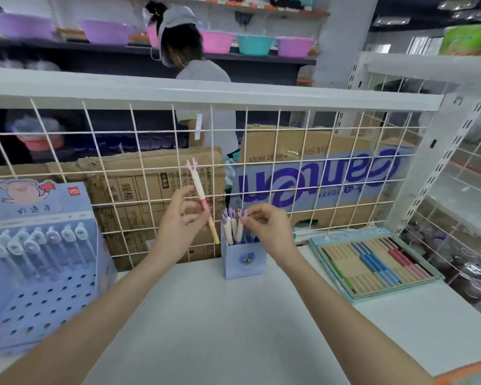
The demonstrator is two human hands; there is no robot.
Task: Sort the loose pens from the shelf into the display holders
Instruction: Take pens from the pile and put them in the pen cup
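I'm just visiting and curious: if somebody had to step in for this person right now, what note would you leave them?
Left hand: holds one pink-topped pen upright, above the shelf, just left of the small holder.
Right hand: pinches the top of a pen among the pens standing in that holder.
Done: several pens stand in the small holder; the big stand on the left has two rows filled at its top.
Left: seat the pen the right hand is pinching, then drop in the left hand's pen. No other loose pens show on the shelf.
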